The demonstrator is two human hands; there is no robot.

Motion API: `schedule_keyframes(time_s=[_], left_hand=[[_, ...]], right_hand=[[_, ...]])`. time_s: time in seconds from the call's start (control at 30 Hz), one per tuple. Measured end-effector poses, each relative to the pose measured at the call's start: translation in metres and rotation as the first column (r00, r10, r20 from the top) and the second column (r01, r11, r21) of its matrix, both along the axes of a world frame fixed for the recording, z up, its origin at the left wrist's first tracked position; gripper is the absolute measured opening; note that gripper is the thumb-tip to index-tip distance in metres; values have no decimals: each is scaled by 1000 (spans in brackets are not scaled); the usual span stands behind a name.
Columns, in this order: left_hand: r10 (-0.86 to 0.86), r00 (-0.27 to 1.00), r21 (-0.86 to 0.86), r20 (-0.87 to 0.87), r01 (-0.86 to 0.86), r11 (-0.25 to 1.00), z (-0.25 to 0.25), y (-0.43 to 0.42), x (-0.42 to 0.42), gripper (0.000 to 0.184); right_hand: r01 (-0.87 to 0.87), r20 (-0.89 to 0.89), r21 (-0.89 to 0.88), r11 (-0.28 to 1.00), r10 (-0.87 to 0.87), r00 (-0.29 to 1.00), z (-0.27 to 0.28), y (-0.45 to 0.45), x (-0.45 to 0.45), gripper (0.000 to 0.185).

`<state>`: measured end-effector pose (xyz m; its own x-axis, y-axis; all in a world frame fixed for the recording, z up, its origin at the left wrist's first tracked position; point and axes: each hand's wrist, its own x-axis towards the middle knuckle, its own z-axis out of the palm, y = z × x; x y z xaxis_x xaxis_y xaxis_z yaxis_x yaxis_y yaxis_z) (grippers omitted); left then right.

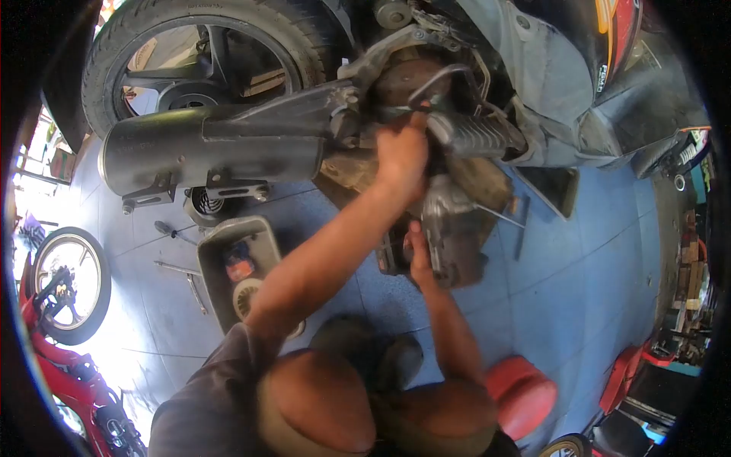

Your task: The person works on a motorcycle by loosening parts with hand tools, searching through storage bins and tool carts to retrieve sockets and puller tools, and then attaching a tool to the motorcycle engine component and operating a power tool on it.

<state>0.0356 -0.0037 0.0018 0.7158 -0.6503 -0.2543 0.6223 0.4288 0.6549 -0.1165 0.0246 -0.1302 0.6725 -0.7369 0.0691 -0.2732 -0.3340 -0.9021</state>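
Strong white light from the left edge; frame blown out there, glare spilling over the tiled floor (126,327) at lower left. Floor bluish, more evenly lit right of centre. Recesses of the motorcycle (544,84) at upper centre dim, detail sunk in shadow. Left hand (402,156) soft, slightly blurred. Fisheye bend throughout, floor lines bowing; black vignette rounds the corners. Fine texture smeared.

hands (402,161) 2 | muffler (263,156) 1, left of fingers (417,126) | muffler brackets (228,181) 2, left of fingers | tray (266,247) 1, lower left of fingers | dark-spoked wheel (218,57) 1, upper left
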Motion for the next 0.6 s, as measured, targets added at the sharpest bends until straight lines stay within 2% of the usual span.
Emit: schedule_keyframes(time_s=[0.03,0.13,0.17,0.2,0.23,0.27,0.3,0.33,0.37,0.4,0.5,0.57,0.6], left_hand=[[-9,999,-2,50,9,1000,-1,0,-2,25],[58,998,28,25,-58,998,19,5,-12,22],[66,998,33,21,-66,997,25,7,-13,22],[63,996,16,-59,-62,998,30,9,-14,22],[60,988,-3,-140,-61,998,30,12,-14,23],[-8,992,10,-128,9,1000,25,11,-9,27],[2,990,14,-139,0,1000,13,5,-6,27],[-25,998,-62,-53,22,998,7,2,-7,29],[-25,996,-93,-86,17,996,2,-1,-8,30],[-26,993,-122,-119,11,992,6,1,-9,31],[-52,977,-138,-205,24,990,15,7,-7,29],[0,987,-197,-162,-33,980,8,-3,-4,28],[4,978,-144,-206,-34,989,15,1,-2,27]], right_hand=[[17,57,133,991,-25,998,-3,2,1,54],[-16,167,301,953,-36,985,-11,3,4,49],[-10,206,368,930,-71,976,-8,5,6,37],[-6,245,433,902,-111,963,3,9,10,34],[-4,280,494,869,-155,947,14,13,14,42],[38,266,430,902,-167,950,14,14,13,43],[46,274,388,921,-162,948,7,13,10,44],[55,282,345,937,-159,946,-1,11,6,45],[65,290,301,951,-156,944,-8,10,3,45],[54,271,275,960,-132,953,-8,5,2,34],[3,113,180,984,-24,993,0,-7,-10,41],[42,87,106,994,-51,995,9,-7,-10,41],[53,80,80,995,-60,995,12,-7,-11,41]])
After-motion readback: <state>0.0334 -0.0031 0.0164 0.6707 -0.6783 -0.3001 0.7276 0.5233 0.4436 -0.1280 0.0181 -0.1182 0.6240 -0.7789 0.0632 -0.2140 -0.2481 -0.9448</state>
